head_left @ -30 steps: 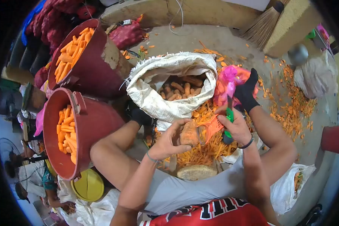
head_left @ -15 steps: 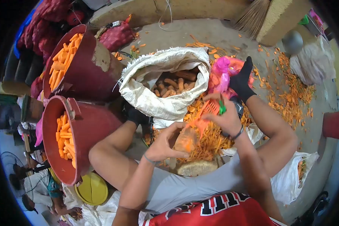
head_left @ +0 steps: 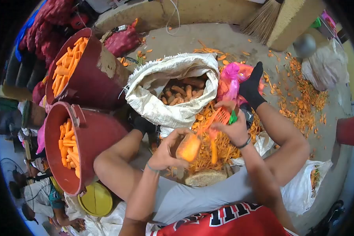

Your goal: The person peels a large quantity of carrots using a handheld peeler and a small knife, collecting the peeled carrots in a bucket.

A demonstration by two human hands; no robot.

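Note:
A thick, partly peeled carrot (head_left: 188, 148) is in my left hand (head_left: 170, 151), its bright orange side facing up. My right hand (head_left: 233, 125) grips an orange peeler (head_left: 222, 117) with a green part, just to the right of the carrot. Orange strips hang around the peeler's blurred edge. Below both hands lies a heap of carrot peelings (head_left: 227, 148), beside a round wooden block (head_left: 206, 177). Unpeeled carrots (head_left: 181, 92) fill the bottom of an open white sack (head_left: 149, 106) in front of my hands.
Two red buckets (head_left: 100, 133) of peeled carrots lie tilted at left, near a yellow lid (head_left: 96, 199). A pink bag (head_left: 229, 80) sits by my foot. Peelings litter the floor at right. Another person's hand (head_left: 78, 223) shows at lower left.
The carrot in my left hand has turned, showing more of its orange side. My right hand, still holding the peeler, has shifted slightly. A long strip now hangs below the peeler.

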